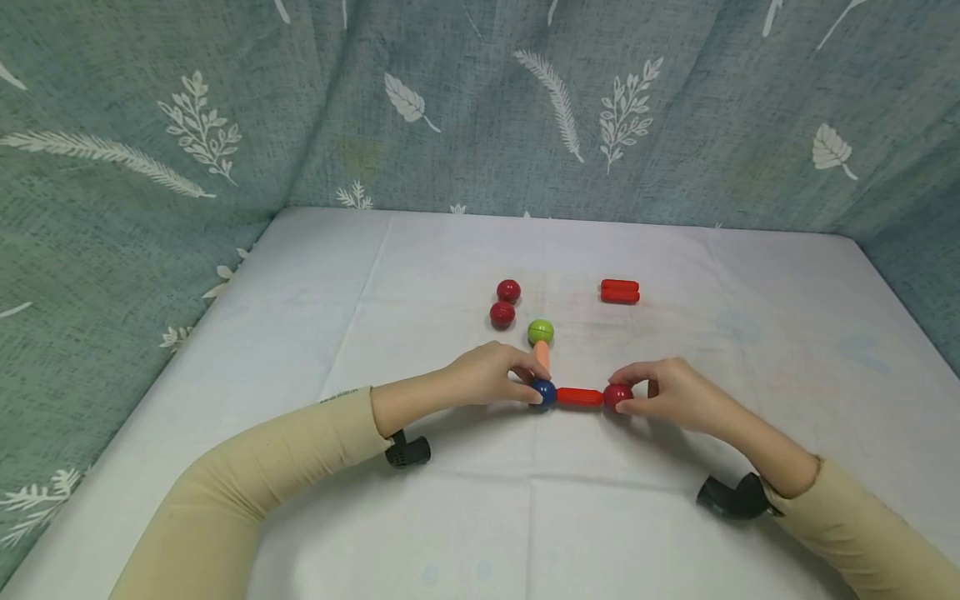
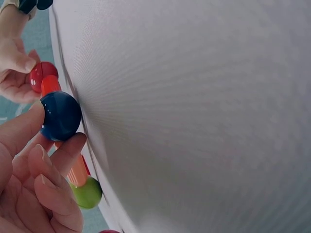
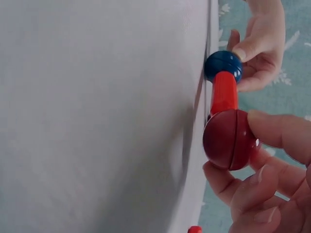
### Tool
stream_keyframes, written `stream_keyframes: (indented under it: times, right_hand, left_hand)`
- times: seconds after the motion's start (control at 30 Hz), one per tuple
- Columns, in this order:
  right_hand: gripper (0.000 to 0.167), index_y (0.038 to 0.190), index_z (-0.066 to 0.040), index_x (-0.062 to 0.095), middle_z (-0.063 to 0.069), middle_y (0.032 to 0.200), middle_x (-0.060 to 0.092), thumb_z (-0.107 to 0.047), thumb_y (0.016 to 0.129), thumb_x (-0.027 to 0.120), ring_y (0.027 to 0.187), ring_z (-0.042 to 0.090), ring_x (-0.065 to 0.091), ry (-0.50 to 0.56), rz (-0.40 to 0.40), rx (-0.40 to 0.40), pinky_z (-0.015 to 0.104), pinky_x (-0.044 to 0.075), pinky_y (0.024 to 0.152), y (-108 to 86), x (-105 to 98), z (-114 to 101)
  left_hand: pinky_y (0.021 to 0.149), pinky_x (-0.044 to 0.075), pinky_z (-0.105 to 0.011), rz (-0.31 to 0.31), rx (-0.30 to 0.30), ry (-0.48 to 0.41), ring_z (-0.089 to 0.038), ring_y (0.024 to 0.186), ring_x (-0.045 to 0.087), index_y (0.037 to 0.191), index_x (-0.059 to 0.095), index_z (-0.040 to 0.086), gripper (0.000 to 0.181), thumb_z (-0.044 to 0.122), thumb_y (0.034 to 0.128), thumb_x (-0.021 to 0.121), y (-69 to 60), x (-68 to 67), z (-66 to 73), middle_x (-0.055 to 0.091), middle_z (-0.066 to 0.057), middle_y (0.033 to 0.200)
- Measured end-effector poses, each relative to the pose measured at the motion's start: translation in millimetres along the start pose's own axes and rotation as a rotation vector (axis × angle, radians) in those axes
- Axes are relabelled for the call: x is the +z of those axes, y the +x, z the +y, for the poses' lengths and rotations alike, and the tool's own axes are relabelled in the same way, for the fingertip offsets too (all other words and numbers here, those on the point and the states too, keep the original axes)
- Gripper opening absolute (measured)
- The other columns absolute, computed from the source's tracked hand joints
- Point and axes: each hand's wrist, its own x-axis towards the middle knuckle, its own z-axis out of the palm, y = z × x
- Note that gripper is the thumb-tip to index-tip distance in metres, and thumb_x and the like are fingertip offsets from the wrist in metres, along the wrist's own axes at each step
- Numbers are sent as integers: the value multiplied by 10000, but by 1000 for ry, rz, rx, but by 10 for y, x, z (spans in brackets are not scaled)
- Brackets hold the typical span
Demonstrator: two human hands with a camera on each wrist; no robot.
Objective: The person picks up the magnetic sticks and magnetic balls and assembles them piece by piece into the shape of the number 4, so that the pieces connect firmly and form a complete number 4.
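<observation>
My left hand (image 1: 491, 375) pinches a dark blue ball (image 2: 61, 116) between thumb and fingers. A red rod (image 1: 580, 397) runs from that ball to a dark red ball (image 3: 228, 140), which my right hand (image 1: 670, 393) holds by its sides. From the blue ball an orange rod (image 1: 542, 354) leads away to a green ball (image 1: 541, 332), partly behind the left fingers. Rods and balls form an L shape low over or on the white cloth; whether the blue ball rests on it, I cannot tell.
Two loose red balls (image 1: 502, 314) lie behind and left of the green ball. Farther back on the right, two red rods (image 1: 620, 291) sit side by side on the white tablecloth (image 1: 420, 533). A leaf-patterned curtain (image 1: 480, 108) hangs behind the table.
</observation>
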Motion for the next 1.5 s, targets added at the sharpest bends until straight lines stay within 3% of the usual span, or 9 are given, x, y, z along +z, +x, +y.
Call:
stream_keyframes:
  times: [0.87,1.13,1.3,1.4,1.5]
  right_hand:
    - [260,1023,-91,641,31,939,647,-160,783,710,772,143,520,-10,-52,17,238,461,605,24,42,-4]
    - [379,1124,-57,597,41,970,643,-210,794,703,746,124,537,-33,-92,-6,242,473,613,41,-61,2]
    - [350,1125,-24,609,85,988,648,-171,815,677,689,135,538,-72,-10,-2,269,463,607,110,-287,26]
    - [337,1129,4,604,146,1009,637,-130,826,664,651,168,558,-84,72,29,281,468,599,229,-437,78]
    - [346,1146,31,591,199,1051,618,-118,839,649,718,230,572,-128,147,66,320,491,633,397,-549,150]
  left_hand:
    - [768,420,-271,-3,11,25,-72,922,585,1082,669,203,289,251,800,708,-3,-10,33,689,76,915]
    - [756,418,-267,-3,4,32,-70,917,581,1086,669,213,291,258,801,707,4,-13,30,688,84,903]
    - [769,419,-272,-3,8,36,-71,926,582,1093,667,214,294,259,804,704,4,-11,30,688,84,914]
    - [778,418,-277,-2,8,42,-74,933,585,1093,667,213,297,260,802,706,0,-14,35,689,81,920]
    - [775,418,-280,-2,4,44,-80,940,586,1094,667,215,298,263,802,706,-2,-15,42,690,78,923]
